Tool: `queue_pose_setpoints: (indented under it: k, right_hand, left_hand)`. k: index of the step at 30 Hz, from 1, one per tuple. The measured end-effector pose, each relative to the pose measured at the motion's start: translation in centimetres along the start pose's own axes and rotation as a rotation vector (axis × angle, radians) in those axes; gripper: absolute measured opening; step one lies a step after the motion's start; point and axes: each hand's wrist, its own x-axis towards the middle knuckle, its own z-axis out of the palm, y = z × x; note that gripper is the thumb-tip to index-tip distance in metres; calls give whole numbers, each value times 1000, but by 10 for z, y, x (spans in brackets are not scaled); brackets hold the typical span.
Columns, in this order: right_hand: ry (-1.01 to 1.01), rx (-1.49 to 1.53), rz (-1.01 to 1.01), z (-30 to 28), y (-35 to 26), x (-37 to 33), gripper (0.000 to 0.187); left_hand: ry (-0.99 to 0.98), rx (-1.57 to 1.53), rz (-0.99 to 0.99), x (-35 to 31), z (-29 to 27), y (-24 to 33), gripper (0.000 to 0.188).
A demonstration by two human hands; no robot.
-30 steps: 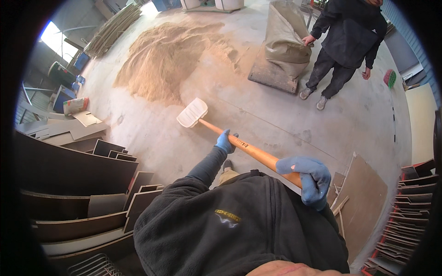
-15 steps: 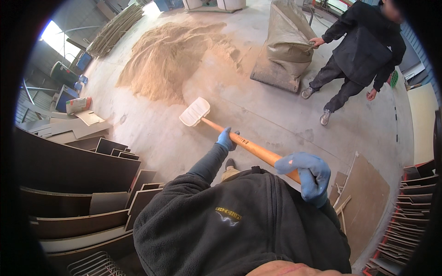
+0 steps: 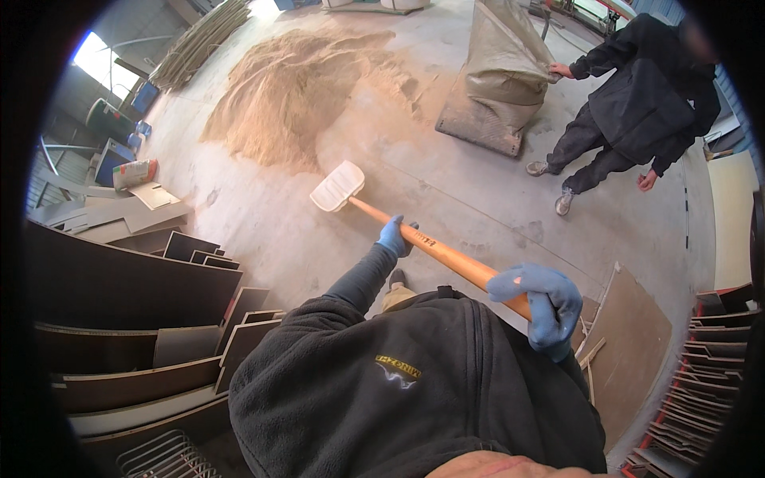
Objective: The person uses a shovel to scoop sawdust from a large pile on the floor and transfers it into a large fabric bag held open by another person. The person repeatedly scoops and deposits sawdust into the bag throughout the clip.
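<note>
Both my hands, in blue gloves, grip the long wooden handle of a shovel (image 3: 450, 259). My left hand (image 3: 394, 237) is closed round the handle partway down toward the blade. Higher up, near the handle's end, my right hand (image 3: 542, 303) wraps over it, close to my body. The shovel's pale, broad blade (image 3: 338, 187) is off to the front left, just short of a large heap of sawdust-like tan material (image 3: 279, 103). Nothing heaped shows on the blade.
A co-worker (image 3: 637, 103) in dark clothes at the right holds a big tan sack (image 3: 506, 64) standing on a dusty flat base (image 3: 478, 119). Dark boards (image 3: 135, 279) are racked at my left, more panels (image 3: 717, 374) at my right. A brown sheet (image 3: 629, 342) lies on the floor.
The shovel and both my hands have shifted only slightly, the right hand a little to the right. The co-worker appears a bit farther right, still holding the sack.
</note>
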Motion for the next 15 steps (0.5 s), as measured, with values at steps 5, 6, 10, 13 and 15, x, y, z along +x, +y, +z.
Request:
queue_pose_setpoints:
  k: [5,6,10,13,15]
  right_hand:
    - [97,92,132,2,0,-1,24]
    - [102,104,111,2,-1,-2,25]
    - [96,61,99,-1,-3,-2,28]
    - [93,109,108,-3,-5,-3,30]
    - [91,149,132,-3,-6,-5,31]
  left_hand:
    - [-83,45,8,5,-5,-1,51]
    - [-107,46,22,6,-6,-1,52]
    - [-181,53,-15,15,-13,-1,60]
    - [-212,78,-7,18,-14,-1,61]
    - [-194,86,-10,17,-12,-2,61]
